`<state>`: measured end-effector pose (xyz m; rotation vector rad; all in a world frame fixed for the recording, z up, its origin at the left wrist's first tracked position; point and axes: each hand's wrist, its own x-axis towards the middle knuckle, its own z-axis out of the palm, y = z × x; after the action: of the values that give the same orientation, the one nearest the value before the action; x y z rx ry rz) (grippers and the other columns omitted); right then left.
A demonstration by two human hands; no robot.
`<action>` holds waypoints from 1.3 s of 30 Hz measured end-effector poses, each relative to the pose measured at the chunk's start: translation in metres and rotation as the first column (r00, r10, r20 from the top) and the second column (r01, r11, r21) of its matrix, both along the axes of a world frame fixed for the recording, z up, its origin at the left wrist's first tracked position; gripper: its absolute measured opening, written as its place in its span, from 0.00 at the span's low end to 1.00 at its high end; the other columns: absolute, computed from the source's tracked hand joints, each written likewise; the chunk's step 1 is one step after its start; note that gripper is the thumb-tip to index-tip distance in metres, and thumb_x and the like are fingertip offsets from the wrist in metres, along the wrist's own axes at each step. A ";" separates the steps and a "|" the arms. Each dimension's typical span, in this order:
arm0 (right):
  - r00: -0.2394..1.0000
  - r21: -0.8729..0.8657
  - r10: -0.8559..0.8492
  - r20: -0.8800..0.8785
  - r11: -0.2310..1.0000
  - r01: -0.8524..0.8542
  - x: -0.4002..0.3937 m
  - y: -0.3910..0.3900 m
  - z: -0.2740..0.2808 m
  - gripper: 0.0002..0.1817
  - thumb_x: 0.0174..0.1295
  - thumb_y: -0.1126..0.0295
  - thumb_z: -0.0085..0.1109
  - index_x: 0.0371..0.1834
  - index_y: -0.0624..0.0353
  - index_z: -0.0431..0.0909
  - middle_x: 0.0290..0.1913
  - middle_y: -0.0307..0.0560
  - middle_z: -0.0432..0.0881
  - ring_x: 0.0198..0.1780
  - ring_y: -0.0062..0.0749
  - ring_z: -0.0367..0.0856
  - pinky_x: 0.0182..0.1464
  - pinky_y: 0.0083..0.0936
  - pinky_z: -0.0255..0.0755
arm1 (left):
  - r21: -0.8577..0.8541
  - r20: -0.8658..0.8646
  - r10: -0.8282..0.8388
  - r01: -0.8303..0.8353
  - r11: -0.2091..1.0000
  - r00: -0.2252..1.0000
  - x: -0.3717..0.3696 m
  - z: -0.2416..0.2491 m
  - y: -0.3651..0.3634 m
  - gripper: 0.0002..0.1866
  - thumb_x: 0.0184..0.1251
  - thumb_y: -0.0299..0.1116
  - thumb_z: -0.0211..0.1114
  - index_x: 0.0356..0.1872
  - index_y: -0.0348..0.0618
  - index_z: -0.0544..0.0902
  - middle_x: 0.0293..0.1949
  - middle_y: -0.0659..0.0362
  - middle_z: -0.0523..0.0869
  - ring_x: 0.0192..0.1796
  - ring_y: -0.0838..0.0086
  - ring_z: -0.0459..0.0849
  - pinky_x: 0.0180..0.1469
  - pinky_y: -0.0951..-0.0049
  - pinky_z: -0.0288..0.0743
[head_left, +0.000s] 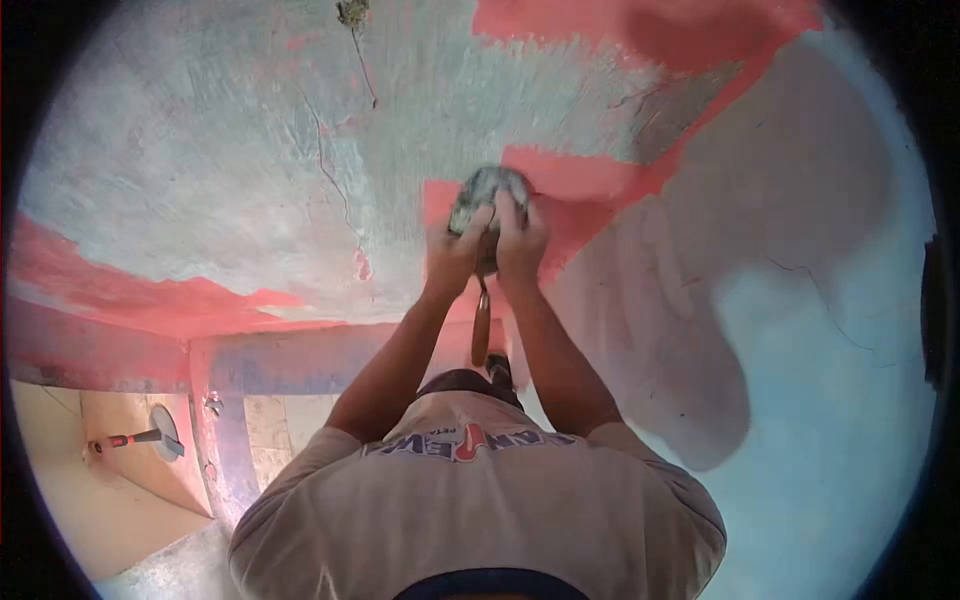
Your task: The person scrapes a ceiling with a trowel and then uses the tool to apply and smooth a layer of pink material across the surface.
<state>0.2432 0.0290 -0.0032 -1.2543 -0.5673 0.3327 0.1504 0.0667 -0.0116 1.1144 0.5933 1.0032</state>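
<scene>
A rounded, mottled grey tool (pixel 488 190) is blurred in front of the wall, at the middle of the head view. My left hand (pixel 455 255) grips its left side, while my right hand (pixel 521 238) closes around the right; both thumbs lie on its near face. From beneath it a thin metal neck leads down to a brown handle (pixel 481 332), which hangs between my forearms. I cannot tell exactly what kind of tool it is. Patchy pink paint and scuffed grey plaster cover the wall (pixel 250 130) behind my hands.
Thin cracks and a small hole (pixel 352 12) mark the wall. On the right, a pale blue surface (pixel 820 420) carries large shadows. A tool with a red-and-black handle (pixel 130 439) and a grey disc-like shape (pixel 166 432) appear at lower left.
</scene>
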 end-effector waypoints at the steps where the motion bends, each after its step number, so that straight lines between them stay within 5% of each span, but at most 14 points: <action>1: 0.999 -0.047 -0.025 0.042 0.999 0.027 -0.004 -0.003 -0.006 0.14 0.72 0.64 0.66 0.44 0.68 0.85 0.37 0.38 0.86 0.41 0.17 0.79 0.46 0.24 0.75 | 0.021 0.019 0.040 -0.041 0.999 0.999 0.000 -0.006 -0.005 0.11 0.74 0.36 0.71 0.43 0.37 0.89 0.33 0.65 0.87 0.35 0.82 0.84 0.38 0.77 0.78; 5: 0.999 0.146 0.015 0.049 0.989 -0.022 0.005 0.001 0.005 0.13 0.72 0.66 0.66 0.42 0.69 0.85 0.36 0.37 0.86 0.39 0.17 0.78 0.44 0.22 0.74 | 0.001 0.096 -0.006 0.005 1.000 0.995 0.011 -0.008 0.005 0.10 0.75 0.35 0.70 0.45 0.37 0.88 0.32 0.66 0.87 0.33 0.83 0.83 0.35 0.78 0.76; 9: 0.997 0.150 0.070 -0.031 0.987 -0.065 0.007 0.003 0.037 0.12 0.72 0.67 0.65 0.42 0.69 0.85 0.35 0.36 0.85 0.38 0.17 0.77 0.42 0.22 0.74 | 0.053 0.084 -0.014 0.010 0.999 0.996 0.009 0.036 0.005 0.08 0.75 0.34 0.70 0.36 0.41 0.87 0.27 0.69 0.83 0.25 0.86 0.76 0.26 0.78 0.68; 11: 0.997 0.170 0.069 -0.026 0.983 -0.063 0.005 0.000 0.014 0.13 0.72 0.66 0.66 0.42 0.69 0.85 0.35 0.35 0.84 0.38 0.17 0.77 0.42 0.23 0.74 | 0.029 0.020 0.014 -0.015 0.999 1.000 0.008 0.010 0.003 0.09 0.75 0.35 0.70 0.38 0.39 0.88 0.30 0.68 0.84 0.30 0.84 0.79 0.31 0.78 0.73; 16: 0.997 -0.085 -0.008 -0.076 0.996 0.002 -0.001 -0.014 -0.013 0.13 0.69 0.65 0.67 0.44 0.67 0.87 0.38 0.41 0.89 0.41 0.19 0.82 0.46 0.25 0.76 | 0.009 0.021 0.048 -0.048 0.999 0.999 0.008 -0.017 -0.011 0.10 0.74 0.34 0.70 0.43 0.36 0.88 0.35 0.66 0.86 0.36 0.83 0.82 0.37 0.78 0.77; 20: 1.000 0.100 0.009 0.012 0.995 -0.011 0.001 -0.010 0.028 0.13 0.69 0.64 0.68 0.41 0.67 0.86 0.32 0.40 0.88 0.35 0.18 0.80 0.39 0.26 0.75 | -0.014 0.067 -0.009 0.010 1.000 0.998 0.008 0.012 -0.002 0.08 0.75 0.34 0.70 0.42 0.38 0.88 0.34 0.65 0.87 0.33 0.84 0.81 0.34 0.78 0.76; 23: 0.999 0.144 0.035 -0.009 0.989 -0.034 0.011 0.000 0.010 0.14 0.69 0.63 0.68 0.40 0.66 0.87 0.33 0.42 0.89 0.37 0.16 0.80 0.39 0.26 0.76 | -0.007 0.115 -0.030 0.031 0.999 0.993 0.010 0.013 0.000 0.09 0.75 0.34 0.70 0.42 0.38 0.88 0.35 0.64 0.87 0.35 0.82 0.83 0.37 0.78 0.77; 25: 1.000 0.069 0.022 -0.020 0.997 -0.020 0.006 -0.011 0.003 0.16 0.67 0.61 0.70 0.39 0.66 0.86 0.33 0.44 0.89 0.36 0.22 0.84 0.40 0.29 0.77 | 0.048 0.155 0.031 -0.039 0.998 0.987 0.015 0.014 -0.012 0.10 0.74 0.35 0.70 0.42 0.37 0.87 0.36 0.64 0.87 0.37 0.82 0.83 0.39 0.78 0.78; 26: 1.000 0.041 -0.005 -0.018 0.999 0.006 0.004 -0.014 -0.005 0.16 0.66 0.61 0.70 0.38 0.66 0.85 0.33 0.44 0.89 0.36 0.23 0.84 0.40 0.29 0.77 | 0.084 -0.033 0.056 -0.053 0.995 0.998 0.009 -0.017 -0.004 0.10 0.75 0.35 0.70 0.43 0.36 0.87 0.39 0.63 0.87 0.40 0.81 0.83 0.42 0.78 0.78; 28: 0.998 0.005 -0.055 -0.007 0.998 0.055 0.002 -0.017 -0.009 0.16 0.65 0.60 0.71 0.36 0.66 0.84 0.30 0.46 0.88 0.33 0.29 0.85 0.38 0.32 0.77 | 0.066 0.015 0.076 -0.076 0.995 0.997 0.011 -0.020 -0.012 0.10 0.75 0.34 0.70 0.44 0.36 0.87 0.38 0.64 0.87 0.39 0.82 0.82 0.41 0.78 0.77; 32: 0.998 0.150 -0.043 0.039 0.988 0.036 0.013 0.000 0.015 0.18 0.67 0.59 0.70 0.36 0.67 0.85 0.29 0.45 0.88 0.32 0.24 0.84 0.36 0.30 0.77 | 0.056 0.093 0.007 -0.012 0.998 0.996 0.015 0.019 -0.002 0.09 0.76 0.34 0.69 0.43 0.37 0.87 0.35 0.65 0.86 0.35 0.84 0.80 0.37 0.80 0.75; 37: 0.999 0.087 -0.008 0.049 0.996 0.003 0.015 -0.005 0.037 0.17 0.67 0.60 0.69 0.37 0.67 0.86 0.30 0.45 0.88 0.35 0.22 0.84 0.39 0.29 0.77 | 0.047 0.117 0.029 -0.035 0.998 0.993 0.022 0.038 -0.004 0.09 0.76 0.35 0.69 0.44 0.38 0.85 0.32 0.65 0.85 0.29 0.83 0.79 0.30 0.78 0.73; 39: 0.999 0.037 -0.010 0.037 0.999 0.009 0.012 -0.008 -0.001 0.16 0.69 0.62 0.68 0.40 0.68 0.86 0.32 0.40 0.87 0.37 0.17 0.81 0.41 0.26 0.76 | 0.149 0.070 0.075 -0.085 0.985 0.995 0.020 -0.017 0.002 0.12 0.76 0.35 0.69 0.48 0.35 0.86 0.38 0.63 0.87 0.40 0.81 0.83 0.44 0.75 0.78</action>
<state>0.2552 0.0206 -0.0037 -1.2293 -0.5963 0.2906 0.1708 0.0688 -0.0287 1.1952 0.5195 1.1653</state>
